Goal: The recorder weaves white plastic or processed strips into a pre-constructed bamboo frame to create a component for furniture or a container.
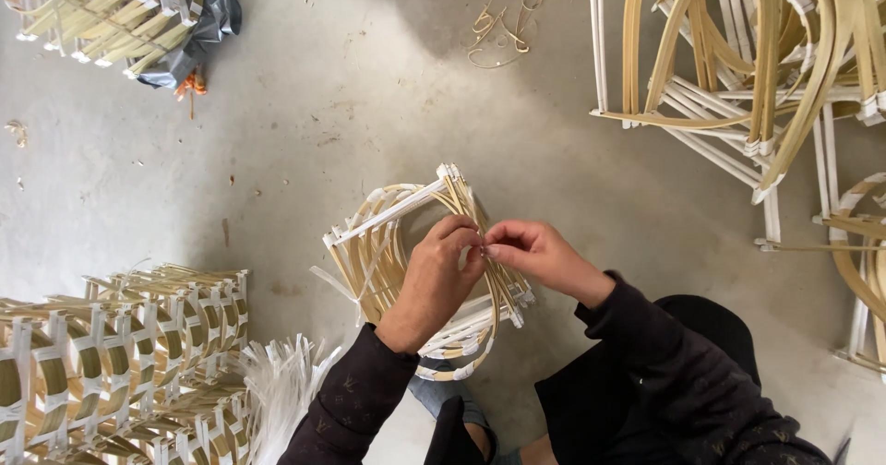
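Hands meet at one point on the basket frame, on a cane strip near its upper right corner. Left hand lies over the frame's middle, fingertips pinched shut at the strip. Right hand comes in from the right, thumb and forefinger closed on the same spot; whatever sits between the two pinches is too small to tell, maybe a thin tie. Strip's long axis runs from the pinch down toward the person, following the frame's right edge. Frame's bulk lies left of and below the grip, resting over the lap. Both hands equally near; the right has the freer line along the strip. Loose white strips well off lower-left.
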